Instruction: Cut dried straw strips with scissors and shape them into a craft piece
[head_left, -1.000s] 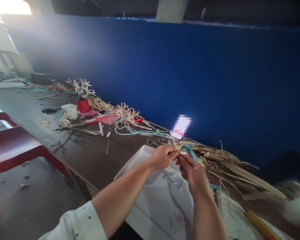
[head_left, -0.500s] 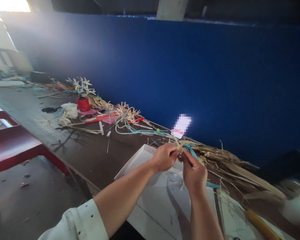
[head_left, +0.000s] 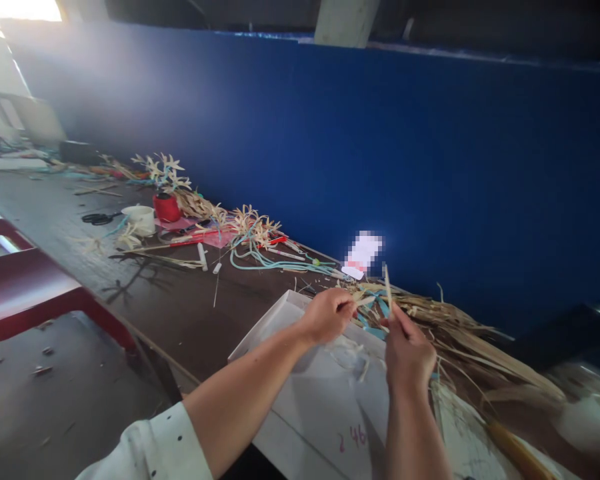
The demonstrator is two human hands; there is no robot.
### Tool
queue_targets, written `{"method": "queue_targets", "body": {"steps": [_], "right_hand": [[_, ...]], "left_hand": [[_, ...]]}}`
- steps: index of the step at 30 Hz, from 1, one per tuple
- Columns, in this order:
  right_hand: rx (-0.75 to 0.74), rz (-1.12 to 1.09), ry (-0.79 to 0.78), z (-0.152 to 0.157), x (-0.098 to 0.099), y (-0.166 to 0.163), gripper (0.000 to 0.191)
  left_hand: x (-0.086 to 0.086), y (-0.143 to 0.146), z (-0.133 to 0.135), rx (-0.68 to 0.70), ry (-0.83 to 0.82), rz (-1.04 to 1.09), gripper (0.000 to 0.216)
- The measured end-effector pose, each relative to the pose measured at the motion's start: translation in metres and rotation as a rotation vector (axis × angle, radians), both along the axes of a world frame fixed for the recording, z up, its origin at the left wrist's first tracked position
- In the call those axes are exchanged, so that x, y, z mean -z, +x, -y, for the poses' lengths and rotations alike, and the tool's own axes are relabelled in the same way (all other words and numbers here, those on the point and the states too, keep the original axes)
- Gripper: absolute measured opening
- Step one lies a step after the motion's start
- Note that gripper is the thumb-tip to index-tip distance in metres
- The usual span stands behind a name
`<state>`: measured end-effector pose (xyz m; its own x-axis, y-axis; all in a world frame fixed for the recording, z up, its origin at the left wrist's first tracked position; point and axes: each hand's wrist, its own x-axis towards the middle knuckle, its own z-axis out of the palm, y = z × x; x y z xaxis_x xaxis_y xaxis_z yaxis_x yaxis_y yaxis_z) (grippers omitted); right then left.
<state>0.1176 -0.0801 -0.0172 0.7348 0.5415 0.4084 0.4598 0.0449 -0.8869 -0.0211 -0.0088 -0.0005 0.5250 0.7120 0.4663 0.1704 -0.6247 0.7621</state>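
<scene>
Over the white box lid (head_left: 265,325), my left hand (head_left: 329,313) is closed in a pinch on a short pale strip of dried husk (head_left: 365,301). My right hand (head_left: 411,347) is a little apart from it, pinching another narrow, pointed husk strip (head_left: 389,285) that stands upright. Thin pale shavings (head_left: 353,357) lie in the lid below both hands. Behind my right hand is a heap of dried husks (head_left: 460,327), with blue ribbon (head_left: 380,308) at its near end.
Husk flowers (head_left: 255,225) and light-blue cords (head_left: 260,260) lie along the blue wall (head_left: 380,133). Further left are a red thread spool (head_left: 167,208), a white cup (head_left: 140,220) and black scissors (head_left: 100,219). Dark red chairs (head_left: 35,287) stand at the table's left side.
My hands were together at one spot and are now apart. The right hand has moved right with an upright strip; the left hand has barely moved.
</scene>
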Motion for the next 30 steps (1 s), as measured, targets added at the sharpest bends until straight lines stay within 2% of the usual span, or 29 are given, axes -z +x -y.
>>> {"method": "queue_targets", "body": {"steps": [2,4,5,7,12,21,27,30], "right_hand": [[-0.034,-0.285,0.118,0.000,-0.002,0.000,0.050],[-0.232,-0.488,0.182,0.000,-0.005,-0.005,0.055],[-0.366,-0.538,0.166,0.001,-0.007,-0.009,0.055],[-0.532,-0.622,0.096,0.001,-0.009,-0.017,0.056],[-0.715,-0.643,-0.079,0.000,-0.006,-0.023,0.044],[-0.573,-0.508,-0.049,-0.004,0.002,-0.016,0.042],[-0.368,0.023,-0.023,-0.002,-0.001,-0.019,0.034],[-0.258,0.132,-0.031,0.000,-0.003,-0.018,0.034]], "left_hand": [[0.000,-0.001,-0.002,-0.041,-0.042,0.013,0.030],[0.001,0.000,-0.005,-0.082,-0.085,0.005,0.030],[0.002,0.001,-0.006,-0.096,-0.102,-0.003,0.029],[0.004,0.003,-0.006,-0.093,-0.116,-0.007,0.028],[0.003,0.004,-0.002,-0.004,-0.114,0.006,0.026],[0.001,0.004,0.001,0.041,-0.042,0.029,0.028],[0.000,0.003,0.001,-0.006,0.012,0.029,0.026],[-0.001,0.003,0.003,-0.004,-0.013,0.031,0.025]]}}
